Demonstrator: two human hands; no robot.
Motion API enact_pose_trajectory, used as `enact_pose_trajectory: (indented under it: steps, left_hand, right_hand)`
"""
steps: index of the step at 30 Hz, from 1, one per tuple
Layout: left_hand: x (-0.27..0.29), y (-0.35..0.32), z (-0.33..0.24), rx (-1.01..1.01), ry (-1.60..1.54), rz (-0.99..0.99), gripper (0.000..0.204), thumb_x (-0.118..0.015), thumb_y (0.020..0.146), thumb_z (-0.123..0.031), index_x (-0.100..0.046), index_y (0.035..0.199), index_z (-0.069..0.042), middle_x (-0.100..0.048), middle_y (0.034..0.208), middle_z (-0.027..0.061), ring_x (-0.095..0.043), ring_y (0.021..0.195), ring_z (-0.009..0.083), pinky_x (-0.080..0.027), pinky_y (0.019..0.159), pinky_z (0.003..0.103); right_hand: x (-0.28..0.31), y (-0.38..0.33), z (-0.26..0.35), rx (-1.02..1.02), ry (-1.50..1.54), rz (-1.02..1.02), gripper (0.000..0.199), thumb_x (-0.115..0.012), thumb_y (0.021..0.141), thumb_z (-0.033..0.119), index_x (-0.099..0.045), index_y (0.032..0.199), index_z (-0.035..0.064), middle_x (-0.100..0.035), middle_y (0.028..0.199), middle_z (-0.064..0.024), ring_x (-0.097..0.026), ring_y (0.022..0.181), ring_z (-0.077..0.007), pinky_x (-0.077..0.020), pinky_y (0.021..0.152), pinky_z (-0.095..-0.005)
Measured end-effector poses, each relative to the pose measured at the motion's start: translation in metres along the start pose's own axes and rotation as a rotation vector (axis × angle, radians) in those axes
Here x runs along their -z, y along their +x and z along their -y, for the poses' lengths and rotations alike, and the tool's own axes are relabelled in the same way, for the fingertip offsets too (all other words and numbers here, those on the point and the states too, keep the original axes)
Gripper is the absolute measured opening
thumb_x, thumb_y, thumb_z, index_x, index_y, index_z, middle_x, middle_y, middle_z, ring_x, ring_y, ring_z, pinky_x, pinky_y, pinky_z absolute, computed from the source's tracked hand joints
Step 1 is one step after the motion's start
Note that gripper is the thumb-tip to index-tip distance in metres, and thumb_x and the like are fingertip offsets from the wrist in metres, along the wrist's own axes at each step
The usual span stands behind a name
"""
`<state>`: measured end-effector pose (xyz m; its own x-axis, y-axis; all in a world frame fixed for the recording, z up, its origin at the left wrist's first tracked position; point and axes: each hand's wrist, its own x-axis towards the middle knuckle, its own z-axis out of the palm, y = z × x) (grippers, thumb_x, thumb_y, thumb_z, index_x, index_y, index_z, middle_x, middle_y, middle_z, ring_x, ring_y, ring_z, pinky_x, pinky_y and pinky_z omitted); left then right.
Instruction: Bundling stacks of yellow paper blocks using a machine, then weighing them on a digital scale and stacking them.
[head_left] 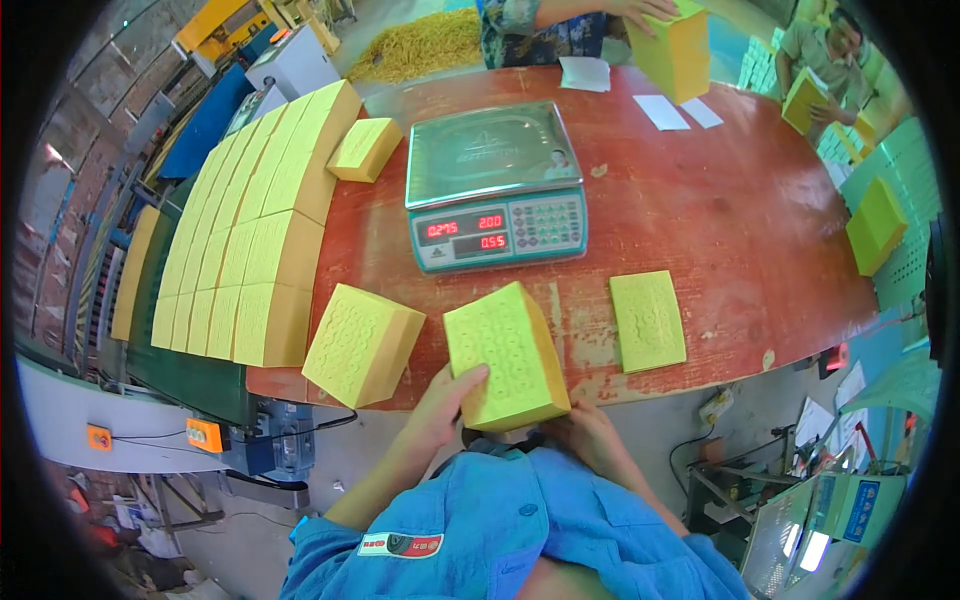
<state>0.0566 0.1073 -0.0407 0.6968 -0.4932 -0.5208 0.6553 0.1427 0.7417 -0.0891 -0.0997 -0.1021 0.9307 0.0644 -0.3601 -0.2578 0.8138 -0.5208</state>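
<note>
A thick stack of yellow embossed paper (503, 350) is held tilted in front of me at the table's near edge. My left hand (440, 408) is closed on its left side, with the thumb lying over the embossed face. At its lower right corner my right hand (590, 435) grips it, the fingers partly hidden behind the stack. A similar yellow stack (362, 345) rests just to the left. To the right lies a thinner yellow stack (648, 322), flat on the table. A digital scale (497, 190) with a bare metal pan and red lit digits stands beyond my hands.
Rows of yellow stacks (245, 240) fill the left side, with one loose stack (365, 150) beside them. Across the red table (740, 230), a person's hand (645, 12) holds another stack (672, 55) near white paper slips (662, 112). Another person (825, 60) handles paper farther right.
</note>
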Motion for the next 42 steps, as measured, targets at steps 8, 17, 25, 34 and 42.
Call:
enact_pose_trajectory:
  steps: [8,17,25,34,42]
  left_hand:
    - [0.0,0.002,0.019,0.008,-0.276,-0.122,0.046,-0.059,0.095,-0.019,-0.049,0.136,-0.001,-0.06,0.129,0.0104,-0.06,0.117,0.0225,-0.049,0.099,0.038]
    - [-0.071,-0.002,-0.001,-0.162,-0.09,-0.124,0.059,-0.06,0.093,-0.014,-0.037,0.146,-0.003,-0.05,0.142,0.0117,-0.052,0.128,0.0238,-0.045,0.104,0.038]
    - [-0.175,0.129,-0.082,-0.222,0.173,0.126,0.055,-0.065,0.092,-0.026,-0.046,0.138,-0.002,-0.058,0.13,0.0111,-0.057,0.12,0.0236,-0.047,0.102,0.041]
    - [-0.235,0.373,-0.085,-0.298,0.305,0.065,0.052,-0.071,0.082,-0.026,-0.049,0.125,-0.008,-0.059,0.112,0.0082,-0.061,0.102,0.0229,-0.052,0.084,0.039]
    - [-0.233,0.266,-0.029,-0.497,0.735,-0.137,0.076,-0.065,0.091,-0.04,-0.034,0.148,0.001,-0.034,0.154,0.0178,-0.033,0.142,0.0312,-0.028,0.114,0.048]
  right_hand:
    - [0.01,0.054,0.057,-0.066,-0.111,0.096,0.05,-0.053,0.101,0.027,-0.042,0.141,-0.0013,-0.057,0.13,-0.0127,-0.055,0.119,-0.0232,-0.0449,0.101,-0.0402]
    - [0.004,0.051,0.11,-0.156,-0.133,0.249,0.068,-0.067,0.092,0.03,-0.038,0.146,0.001,-0.053,0.138,-0.0129,-0.053,0.124,-0.0219,-0.0455,0.102,-0.0363]
    - [0.053,0.115,0.222,0.224,-0.027,0.177,0.055,-0.056,0.097,0.034,-0.047,0.141,0.003,-0.059,0.135,-0.0091,-0.056,0.123,-0.02,-0.043,0.106,-0.0381]
    - [0.105,0.182,0.326,0.519,-0.886,-0.715,0.047,-0.048,0.1,0.038,-0.06,0.126,0.0011,-0.066,0.12,-0.0157,-0.061,0.112,-0.0277,-0.0466,0.094,-0.0397]
    - [0.12,-0.002,0.167,0.819,-1.762,-0.619,0.048,-0.072,0.075,0.014,-0.061,0.121,0.0037,-0.056,0.133,-0.0134,-0.046,0.131,-0.034,-0.0364,0.109,-0.0507]
